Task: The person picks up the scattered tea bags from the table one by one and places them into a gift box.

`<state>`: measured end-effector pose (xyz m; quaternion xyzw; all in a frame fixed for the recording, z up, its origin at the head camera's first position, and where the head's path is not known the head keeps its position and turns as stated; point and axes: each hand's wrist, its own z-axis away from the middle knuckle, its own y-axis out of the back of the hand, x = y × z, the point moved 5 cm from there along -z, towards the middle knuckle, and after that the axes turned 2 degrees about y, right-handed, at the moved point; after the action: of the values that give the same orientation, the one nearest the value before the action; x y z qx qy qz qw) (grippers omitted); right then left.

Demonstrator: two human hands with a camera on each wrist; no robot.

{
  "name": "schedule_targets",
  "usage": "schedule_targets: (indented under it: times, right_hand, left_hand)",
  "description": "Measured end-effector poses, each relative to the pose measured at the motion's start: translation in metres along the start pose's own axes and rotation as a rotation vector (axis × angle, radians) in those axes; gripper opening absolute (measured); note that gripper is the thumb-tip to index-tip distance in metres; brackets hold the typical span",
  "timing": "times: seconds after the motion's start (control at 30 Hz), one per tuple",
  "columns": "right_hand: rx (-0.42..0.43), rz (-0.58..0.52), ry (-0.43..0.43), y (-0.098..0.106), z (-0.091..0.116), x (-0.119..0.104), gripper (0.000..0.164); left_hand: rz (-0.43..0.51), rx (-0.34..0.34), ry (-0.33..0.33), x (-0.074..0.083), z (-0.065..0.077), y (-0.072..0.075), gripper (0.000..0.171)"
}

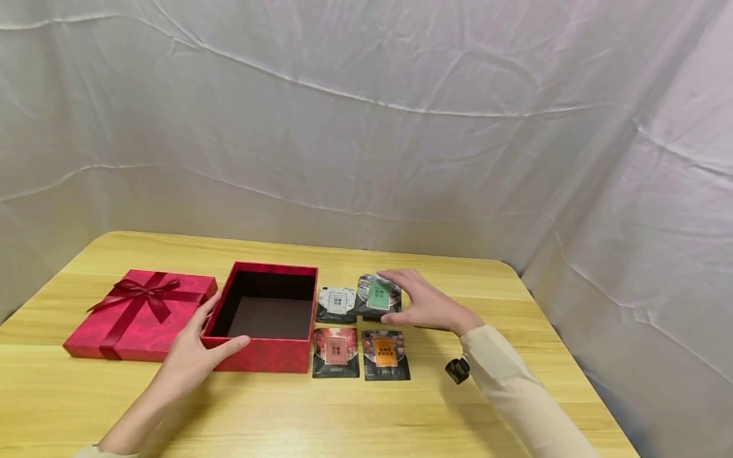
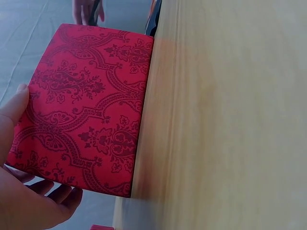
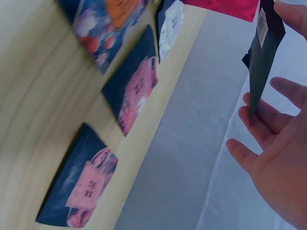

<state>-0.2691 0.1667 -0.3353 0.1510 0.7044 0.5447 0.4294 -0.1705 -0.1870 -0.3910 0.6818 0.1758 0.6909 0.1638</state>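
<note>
My left hand (image 1: 197, 350) holds the left front corner of an open red gift box (image 1: 263, 355), thumb at the front rim, fingers along the left side. Its dark brown inside shows bare. The left wrist view shows the box's patterned red wall (image 2: 86, 105) beside that hand. My right hand (image 1: 426, 302) pinches a tea packet with a green label (image 1: 379, 294) between thumb and fingers. In the right wrist view this packet (image 3: 264, 62) is seen edge-on, a barcode on its back. It appears lifted off the table.
A red lid with a ribbon bow (image 1: 143, 305) lies left of the box. Right of the box are packets with white (image 1: 336, 304), pink (image 1: 336, 353) and orange (image 1: 385, 355) labels. Another pink-labelled packet (image 3: 79, 179) lies partly under my right arm. Light cloth (image 1: 343, 127) hangs behind the wooden table.
</note>
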Motion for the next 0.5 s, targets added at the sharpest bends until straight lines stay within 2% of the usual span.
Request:
schedule_targets:
  times: [0.23, 0.5]
  right_hand:
    - [-0.006, 0.025, 0.043, 0.003, -0.013, -0.016, 0.084]
    - [0.004, -0.003, 0.070, 0.004, -0.025, -0.028, 0.084]
  left_hand:
    - [0.007, 0.001, 0.002, 0.001, 0.000, 0.001, 0.098]
    - [0.003, 0.001, -0.010, -0.001, 0.000, 0.000, 0.097]
